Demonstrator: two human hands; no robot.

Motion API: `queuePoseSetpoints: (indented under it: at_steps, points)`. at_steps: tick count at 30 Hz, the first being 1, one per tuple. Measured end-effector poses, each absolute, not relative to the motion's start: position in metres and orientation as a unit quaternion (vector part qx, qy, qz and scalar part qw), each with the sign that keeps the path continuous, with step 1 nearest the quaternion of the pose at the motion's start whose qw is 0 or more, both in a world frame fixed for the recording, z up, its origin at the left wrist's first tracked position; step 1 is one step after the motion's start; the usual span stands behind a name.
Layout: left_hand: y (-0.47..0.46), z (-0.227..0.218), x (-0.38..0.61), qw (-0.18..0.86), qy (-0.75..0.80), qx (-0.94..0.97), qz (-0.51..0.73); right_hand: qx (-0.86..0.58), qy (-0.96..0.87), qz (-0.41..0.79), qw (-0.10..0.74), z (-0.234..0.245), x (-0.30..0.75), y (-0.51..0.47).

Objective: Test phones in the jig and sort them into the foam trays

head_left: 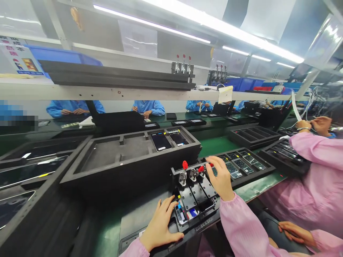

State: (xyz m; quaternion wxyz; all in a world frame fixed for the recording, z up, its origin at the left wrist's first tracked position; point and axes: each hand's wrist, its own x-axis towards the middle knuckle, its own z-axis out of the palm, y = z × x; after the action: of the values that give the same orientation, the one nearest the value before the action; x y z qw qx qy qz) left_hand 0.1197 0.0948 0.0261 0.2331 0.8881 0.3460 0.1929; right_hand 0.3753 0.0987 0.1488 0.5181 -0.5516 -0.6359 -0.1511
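My right hand (222, 178) curls over the far right corner of a black metal clamping fixture (197, 200), fingers bent around the rightmost of its red-tipped toggle levers (201, 169); the palm hides how firmly I grip it. My left hand (160, 223) lies flat and open on the fixture's near left edge, fingertips (171, 201) just beside a phone (191, 212) held face up under three flat black pressure plates (197, 192). It holds nothing.

The fixture sits at the near edge of a green bench mat (219, 144), with little free room: a long black foam tray (128, 157) with square pockets rises directly behind it, two dark glossy phones (168, 140) resting in its right-hand pockets. To the right, touching the space behind my right hand, a lower black foam tray (246, 166) carries a row of phones. On my left, larger dark trays (26, 171) crowd the bench.

At my right, a person in a pink smooth-fabric sleeve (318, 171) sits close. Across the bench, workers in blue coats (147, 106) sit beneath a white shelf (107, 93).
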Motion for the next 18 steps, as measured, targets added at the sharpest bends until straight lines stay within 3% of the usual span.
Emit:
queuePoseSetpoints:
  at_steps: [6, 10, 13, 15, 18]
  points:
    - [0.097, 0.024, 0.122, 0.220, 0.347, 0.894, 0.179, -0.508, -0.649, -0.191, 0.533, 0.090, 0.389, 0.073]
    - [0.096, 0.027, 0.120, 0.220, 0.345, 0.897, 0.167, -0.579, -0.692, -0.147, 0.405, 0.039, 0.386, 0.058]
    - [0.096, 0.029, 0.118, 0.235, 0.348, 0.891, 0.172, -0.607, -0.707, -0.089, 0.351, 0.036, 0.387, 0.057]
    - [0.097, 0.029, 0.116, 0.248, 0.343, 0.889, 0.174, -0.600, -0.696, -0.073, 0.388, 0.052, 0.392, 0.058]
    - [0.100, 0.026, 0.111, 0.264, 0.331, 0.887, 0.183, -0.559, -0.635, -0.070, 0.529, 0.098, 0.401, 0.073]
